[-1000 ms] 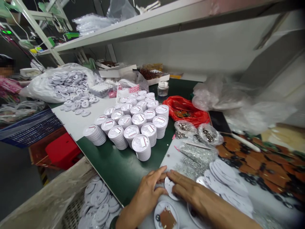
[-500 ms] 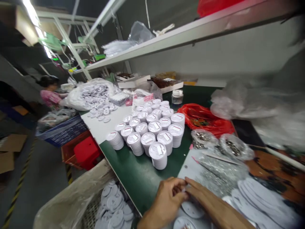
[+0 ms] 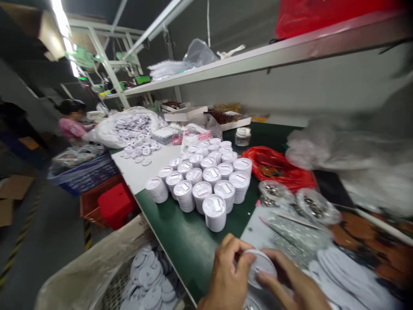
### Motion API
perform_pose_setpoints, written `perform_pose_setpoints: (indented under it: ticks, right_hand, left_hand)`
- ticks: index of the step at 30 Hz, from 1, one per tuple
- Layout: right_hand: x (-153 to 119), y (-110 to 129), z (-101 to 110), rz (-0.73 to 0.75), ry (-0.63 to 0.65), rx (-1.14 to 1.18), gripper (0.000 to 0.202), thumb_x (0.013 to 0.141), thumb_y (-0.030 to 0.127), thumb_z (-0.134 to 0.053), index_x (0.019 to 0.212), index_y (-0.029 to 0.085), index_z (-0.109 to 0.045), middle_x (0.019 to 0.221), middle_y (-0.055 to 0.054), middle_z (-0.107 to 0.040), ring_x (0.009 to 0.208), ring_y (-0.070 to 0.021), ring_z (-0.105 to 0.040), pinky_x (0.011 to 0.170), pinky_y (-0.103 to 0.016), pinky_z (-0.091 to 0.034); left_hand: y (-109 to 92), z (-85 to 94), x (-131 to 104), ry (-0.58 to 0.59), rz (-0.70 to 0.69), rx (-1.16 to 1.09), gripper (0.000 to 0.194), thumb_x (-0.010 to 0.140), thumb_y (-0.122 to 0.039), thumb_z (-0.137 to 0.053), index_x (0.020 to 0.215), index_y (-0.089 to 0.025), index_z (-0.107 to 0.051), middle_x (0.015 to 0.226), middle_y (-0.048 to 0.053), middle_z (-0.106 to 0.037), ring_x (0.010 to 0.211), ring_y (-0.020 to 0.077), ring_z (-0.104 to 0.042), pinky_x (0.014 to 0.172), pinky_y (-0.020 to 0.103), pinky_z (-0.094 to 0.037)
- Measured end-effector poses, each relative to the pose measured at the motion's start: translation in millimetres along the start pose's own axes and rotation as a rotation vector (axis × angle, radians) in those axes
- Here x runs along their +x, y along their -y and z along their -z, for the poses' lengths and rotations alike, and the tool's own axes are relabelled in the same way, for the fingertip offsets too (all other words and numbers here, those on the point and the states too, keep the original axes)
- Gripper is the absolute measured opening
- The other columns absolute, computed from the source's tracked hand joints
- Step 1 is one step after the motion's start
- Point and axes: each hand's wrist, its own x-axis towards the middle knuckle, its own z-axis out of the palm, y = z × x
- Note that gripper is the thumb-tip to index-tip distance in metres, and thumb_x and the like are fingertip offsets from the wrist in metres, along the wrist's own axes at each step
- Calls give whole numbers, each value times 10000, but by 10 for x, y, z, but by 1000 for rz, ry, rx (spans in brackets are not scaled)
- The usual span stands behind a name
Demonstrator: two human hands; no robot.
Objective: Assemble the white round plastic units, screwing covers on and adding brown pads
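White disc point(image 3: 265, 263) between worker's two hands, over near side of table point(image 3: 180, 237). Round outline; flat face turned up, tipped toward worker. Left hand point(image 3: 230, 273) pinches left rim, thumb on face; right hand point(image 3: 292, 277) grips right side, thumb lower on face. Stacked white pieces point(image 3: 215, 211) stand upright beyond.

Behind the table point(image 3: 180, 232), whose top is dark green, stands a plain grey wall point(image 3: 290, 88). A long, pale shelf point(image 3: 322, 48) runs along that wall, above the table's back edge. Beyond the table's far end rises a white metal frame point(image 3: 107, 65), and higher up, left of the table, a bright tube light point(image 3: 60, 17) glows under a dim ceiling. Left of the table lies grey floor point(image 3: 58, 215), crossed by yellow-and-black striped tape point(image 3: 24, 237).
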Motion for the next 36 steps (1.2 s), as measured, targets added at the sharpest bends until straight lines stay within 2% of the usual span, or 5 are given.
perform_pose_setpoints:
  ticks: [8, 13, 18, 26, 36]
  right_hand:
    - [-36, 247, -108, -102, 37, -90, 89, 901, 211, -584, 966, 215, -646, 860, 2, -729, 763, -169, -683, 681, -243, -508]
    - [-96, -26, 487, -141, -70, -422, 333, 925, 246, -569, 1241, 196, -658, 1259, -114, -705, 1182, -280, -644, 1029, -416, -462]
    - [-150, -514, 1069, -349, -226, -674, 427, 883, 315, -600, 1265, 125, -625, 1324, -221, -647, 1253, -435, -566, 1021, -612, -376]
    - [-48, -678, 1053, -438, -164, -744, 433, 931, 316, -546, 1329, 147, -574, 1243, -157, -702, 1151, -330, -663, 930, -440, -475]
    - [-38, -599, 1140, -504, -99, -843, 252, 961, 298, -533, 1118, 228, -717, 841, -88, -783, 786, -256, -757, 633, -293, -483]
  left_hand:
    - [118, 66, 11, 122, 56, 7, 238, 944, -353, -554, 869, -191, -711, 850, 41, -673, 813, 211, -660, 748, 290, -477]
    - [191, 66, 101, 246, 97, 143, 302, 954, -422, -530, 892, -203, -728, 843, 40, -689, 780, 214, -660, 710, 294, -466]
    - [228, -2, 134, 346, 35, 330, 318, 988, -396, -486, 879, -228, -733, 810, 28, -657, 761, 211, -650, 703, 300, -464]
    - [197, 154, 51, 207, -68, 302, 307, 966, -377, -520, 1157, -222, -704, 1101, 90, -664, 915, 236, -677, 809, 339, -559]
    - [96, 229, -135, 104, -221, 186, 223, 995, -276, -527, 1040, -254, -745, 1028, 45, -698, 915, 179, -699, 770, 226, -542]
